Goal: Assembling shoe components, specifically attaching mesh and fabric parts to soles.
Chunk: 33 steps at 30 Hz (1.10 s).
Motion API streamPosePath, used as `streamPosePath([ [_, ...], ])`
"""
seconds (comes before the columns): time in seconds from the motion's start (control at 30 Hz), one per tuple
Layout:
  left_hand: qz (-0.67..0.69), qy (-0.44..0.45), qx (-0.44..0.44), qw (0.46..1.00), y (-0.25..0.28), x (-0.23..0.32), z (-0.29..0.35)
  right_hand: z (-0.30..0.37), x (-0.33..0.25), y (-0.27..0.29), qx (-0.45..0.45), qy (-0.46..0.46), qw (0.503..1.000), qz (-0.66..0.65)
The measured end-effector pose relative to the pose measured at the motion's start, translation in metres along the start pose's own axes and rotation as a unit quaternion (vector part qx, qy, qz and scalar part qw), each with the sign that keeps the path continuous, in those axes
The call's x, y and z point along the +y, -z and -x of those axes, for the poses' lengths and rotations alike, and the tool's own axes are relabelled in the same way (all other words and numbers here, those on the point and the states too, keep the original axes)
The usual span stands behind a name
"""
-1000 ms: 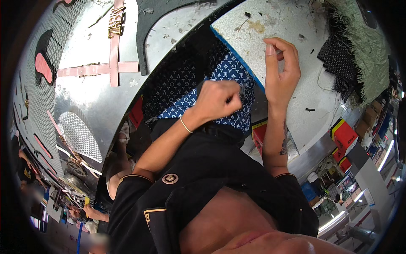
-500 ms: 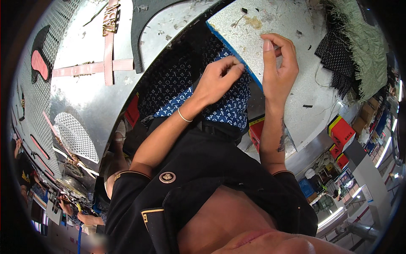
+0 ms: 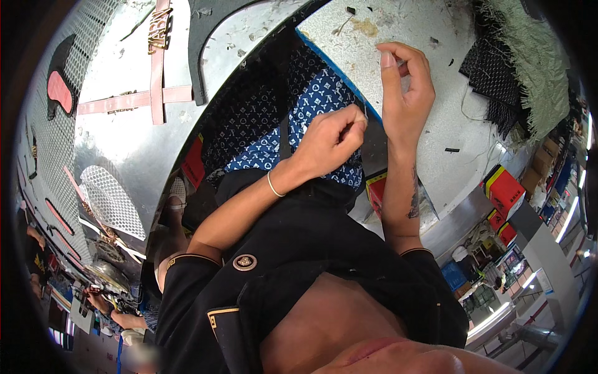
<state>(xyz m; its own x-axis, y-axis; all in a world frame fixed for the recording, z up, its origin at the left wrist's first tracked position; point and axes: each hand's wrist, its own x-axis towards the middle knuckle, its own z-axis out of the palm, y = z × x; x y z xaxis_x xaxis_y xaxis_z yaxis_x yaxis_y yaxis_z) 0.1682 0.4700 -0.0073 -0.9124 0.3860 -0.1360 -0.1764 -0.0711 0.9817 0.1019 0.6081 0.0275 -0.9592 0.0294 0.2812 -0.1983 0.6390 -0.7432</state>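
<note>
My left hand is closed just off the blue edge of the metal worktop, above the blue-and-white patterned cloth over my lap. Its fingers are curled together, and whatever they may hold is hidden. Over the worktop, my right hand is raised, thumb tip and bent index finger brought together in a pinch. Anything between those tips is too small to make out. Small dark scraps and a yellowish stain mark the metal near the right hand.
Pink straps with gold-coloured metal fittings lie crossed on the left surface beside a black curved piece. Dark mesh and frayed green cloth lie at the far right. Red boxes stand beyond the right edge.
My left hand has come down slightly and turned, its fingers more curled. My right hand stays pinched, shifted slightly up and left in the picture.
</note>
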Motion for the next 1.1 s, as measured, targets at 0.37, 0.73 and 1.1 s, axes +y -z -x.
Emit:
streamPosePath([
  [0.37, 0.001, 0.083, 0.1, 0.992, -0.008, 0.005, -0.022, -0.001, -0.002, 0.002, 0.004, 0.001, 1.0, 0.004],
  [0.73, 0.094, 0.088, 0.163, 0.978, -0.022, 0.009, -0.023, -0.001, 0.0, 0.002, 0.004, -0.001, 1.0, 0.0],
  [1.1, 0.103, -0.046, 0.231, 0.966, 0.022, 0.021, -0.016, -0.001, 0.001, 0.003, 0.005, 0.011, 1.0, -0.005],
])
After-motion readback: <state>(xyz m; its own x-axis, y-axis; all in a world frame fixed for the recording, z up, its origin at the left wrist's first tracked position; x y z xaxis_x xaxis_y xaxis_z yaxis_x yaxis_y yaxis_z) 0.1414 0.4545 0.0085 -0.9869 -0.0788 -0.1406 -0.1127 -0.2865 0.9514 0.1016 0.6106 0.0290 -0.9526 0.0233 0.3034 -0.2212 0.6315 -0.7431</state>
